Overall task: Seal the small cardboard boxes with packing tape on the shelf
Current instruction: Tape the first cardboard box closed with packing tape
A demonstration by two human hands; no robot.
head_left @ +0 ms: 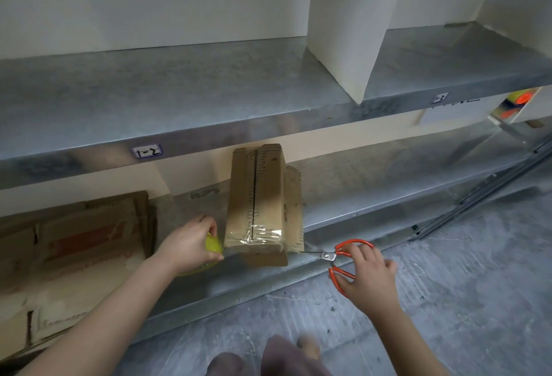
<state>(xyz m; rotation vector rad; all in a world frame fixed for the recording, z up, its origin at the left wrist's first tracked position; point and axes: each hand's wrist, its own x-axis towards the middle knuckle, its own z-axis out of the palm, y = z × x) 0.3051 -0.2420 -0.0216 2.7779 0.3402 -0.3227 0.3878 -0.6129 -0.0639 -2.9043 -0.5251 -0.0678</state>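
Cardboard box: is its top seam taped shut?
Only partly: clear tape crosses the near end of the cardboard box; the rest of the seam is a bare dark slit.

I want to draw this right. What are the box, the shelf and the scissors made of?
The box looks like brown corrugated cardboard, matte, with ridged edges. The shelf seems galvanised metal: grey, mottled, dully shiny. The scissors have silvery blades, probably steel, and glossy orange handles, perhaps plastic or a coating.
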